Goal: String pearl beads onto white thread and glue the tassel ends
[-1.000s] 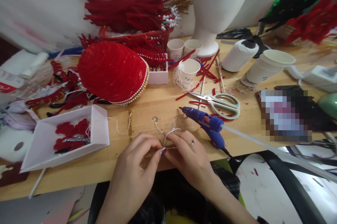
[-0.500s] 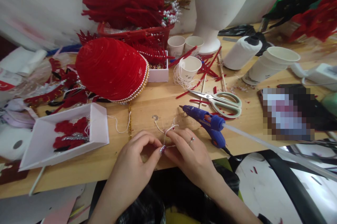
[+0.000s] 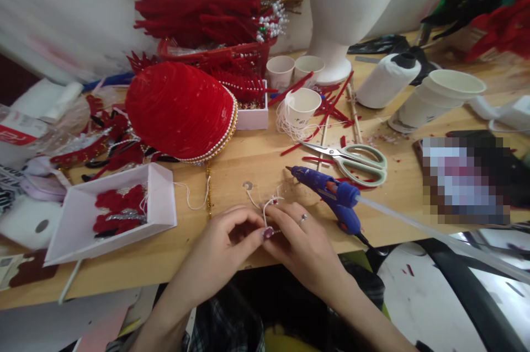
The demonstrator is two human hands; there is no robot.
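Observation:
Near the table's front edge my two hands meet. My left hand is closed, thumb and forefinger pinched together at a white string that loops up between the hands. A small shiny pinkish-purple piece shows at the left thumb tip; whether it is a bead or a nail I cannot tell. My right hand, with a ring on one finger, has its fingers bent around the same string; their tips are partly hidden. Just beyond lie a small red bead and loose string ends. A blue glue gun lies to the right of the hands.
A red rounded cap-like form with a beaded rim stands back left, behind a white box of red pieces. Scissors, a paper cup with thread, a thread spool and a phone lie right. The glue stick juts toward the edge.
The whole view has shifted slightly, so things sit a little further right. Both hands stay together at the string; the shiny piece at the left thumb has turned a little.

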